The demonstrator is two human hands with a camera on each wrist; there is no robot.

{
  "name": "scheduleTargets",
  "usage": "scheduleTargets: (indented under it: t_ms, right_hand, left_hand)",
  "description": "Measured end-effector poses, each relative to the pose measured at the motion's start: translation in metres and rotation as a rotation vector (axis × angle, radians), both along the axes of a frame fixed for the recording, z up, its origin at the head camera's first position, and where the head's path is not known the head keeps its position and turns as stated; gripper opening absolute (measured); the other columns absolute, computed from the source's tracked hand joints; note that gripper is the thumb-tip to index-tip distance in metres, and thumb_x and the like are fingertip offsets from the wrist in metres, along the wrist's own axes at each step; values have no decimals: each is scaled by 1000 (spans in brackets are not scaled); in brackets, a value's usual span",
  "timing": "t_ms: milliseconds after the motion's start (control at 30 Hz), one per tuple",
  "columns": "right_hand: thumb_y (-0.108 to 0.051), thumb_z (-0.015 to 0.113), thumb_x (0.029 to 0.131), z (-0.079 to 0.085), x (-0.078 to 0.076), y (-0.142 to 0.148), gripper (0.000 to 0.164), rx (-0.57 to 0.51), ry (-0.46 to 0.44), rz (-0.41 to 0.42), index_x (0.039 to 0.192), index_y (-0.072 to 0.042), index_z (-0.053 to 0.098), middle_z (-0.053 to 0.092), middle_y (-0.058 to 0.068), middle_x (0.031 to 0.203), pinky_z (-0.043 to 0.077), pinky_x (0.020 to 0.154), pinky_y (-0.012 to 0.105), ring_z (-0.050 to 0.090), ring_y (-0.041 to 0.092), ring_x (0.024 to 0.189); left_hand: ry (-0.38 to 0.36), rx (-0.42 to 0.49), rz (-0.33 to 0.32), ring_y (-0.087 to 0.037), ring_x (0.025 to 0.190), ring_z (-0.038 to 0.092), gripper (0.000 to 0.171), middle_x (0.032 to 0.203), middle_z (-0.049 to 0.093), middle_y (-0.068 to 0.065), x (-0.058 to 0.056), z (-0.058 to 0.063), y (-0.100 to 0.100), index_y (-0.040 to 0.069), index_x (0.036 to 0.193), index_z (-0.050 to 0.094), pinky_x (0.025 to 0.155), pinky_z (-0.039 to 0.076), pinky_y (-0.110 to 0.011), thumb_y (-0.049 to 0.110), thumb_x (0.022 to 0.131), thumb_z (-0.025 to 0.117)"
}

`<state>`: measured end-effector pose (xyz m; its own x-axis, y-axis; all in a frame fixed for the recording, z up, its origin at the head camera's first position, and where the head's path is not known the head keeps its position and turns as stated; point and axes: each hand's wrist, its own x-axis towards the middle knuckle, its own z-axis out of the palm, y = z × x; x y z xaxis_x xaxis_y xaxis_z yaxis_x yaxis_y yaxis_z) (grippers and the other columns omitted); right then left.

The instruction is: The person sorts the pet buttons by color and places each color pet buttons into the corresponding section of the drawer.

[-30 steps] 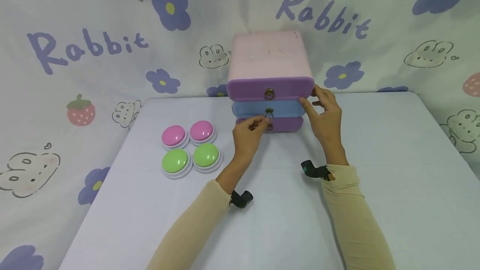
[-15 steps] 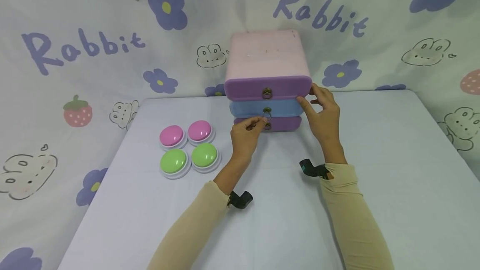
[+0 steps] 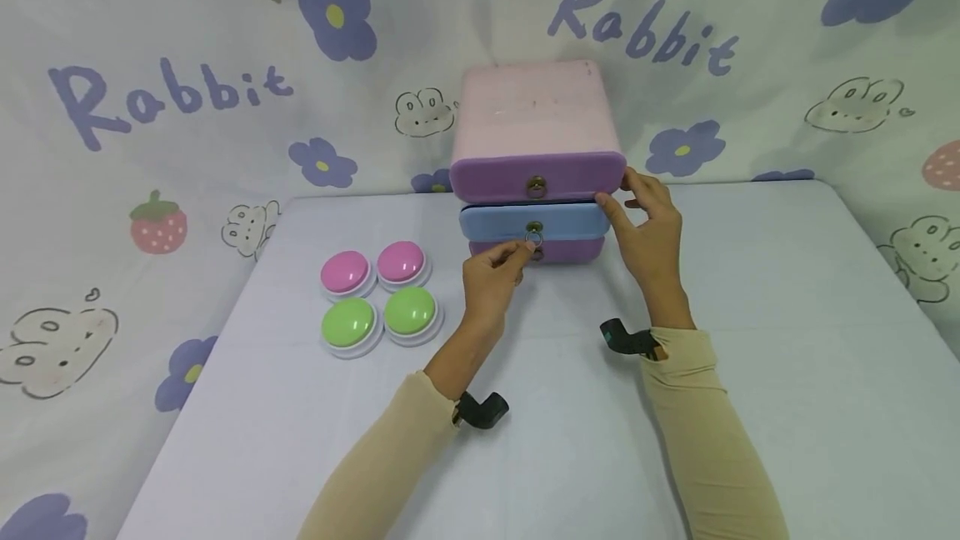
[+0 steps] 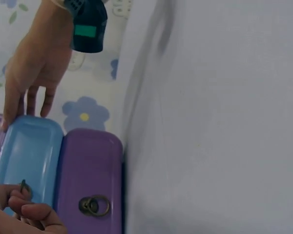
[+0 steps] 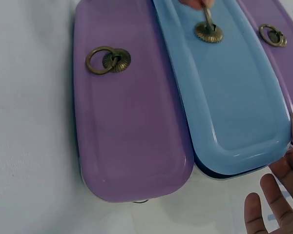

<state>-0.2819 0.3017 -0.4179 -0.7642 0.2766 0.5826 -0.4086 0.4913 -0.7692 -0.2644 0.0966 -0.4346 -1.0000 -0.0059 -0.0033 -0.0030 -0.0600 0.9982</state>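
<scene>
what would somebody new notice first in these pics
Probably the pink cabinet toward the back of the white table, its blue middle drawer slightly out. The left hand pinches that drawer's ring; the right hand grips the cabinet's right front edge. Left of the cabinet, two pink domes sit behind two green domes.

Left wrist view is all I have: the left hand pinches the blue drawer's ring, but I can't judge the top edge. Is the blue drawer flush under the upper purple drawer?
Observer: It doesn't look flush: the head view shows a dark gap along the top of the blue drawer, below the upper purple drawer.
Operator: Are any fingers on the upper purple drawer's handle?
Observer: No, the right wrist view shows that handle with nothing touching it.
Operator: Anything on the table to the person's left of the drawers?
Observer: Yes, in the head view: two pink domes and two green domes.
</scene>
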Motion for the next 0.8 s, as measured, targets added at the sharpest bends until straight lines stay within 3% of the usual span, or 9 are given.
scheduleTargets:
  t_ms: [267, 567, 667, 800]
  right_hand:
    - [-12, 70, 82, 24, 18, -13, 46, -44, -16, 15, 125, -4, 56, 58, 12, 112, 42, 89, 40, 49, 20, 107]
    - [-33, 70, 80, 2, 1, 1, 47, -33, -30, 9, 125, -24, 58, 60, -4, 111, 43, 86, 30, 49, 7, 105]
    - [-28, 70, 82, 10, 8, -3, 46, -36, -35, 10, 126, -19, 57, 60, 0, 112, 43, 87, 33, 49, 11, 106]
    - [-29, 69, 82, 11, 9, -4, 47, -26, -42, 4, 126, -19, 57, 60, -1, 112, 43, 87, 33, 49, 10, 106]
  left_hand:
    - [-20, 20, -18, -9, 57, 43, 24, 74, 59, -4, 8, 6, -6, 4, 92, 71, 52, 35, -21, 26, 82, 70]
    - [-43, -42, -10, -9, 61, 46, 21, 73, 58, -2, 27, 25, -8, 0, 94, 70, 56, 39, -20, 18, 85, 67]
    - [-37, -41, -11, -8, 61, 46, 20, 73, 58, -1, 33, 24, -9, 0, 94, 70, 56, 38, -19, 18, 85, 67]
    - [-8, -42, -15, -9, 64, 49, 20, 76, 60, -3, 35, 5, -11, 7, 92, 72, 56, 40, -20, 24, 83, 69]
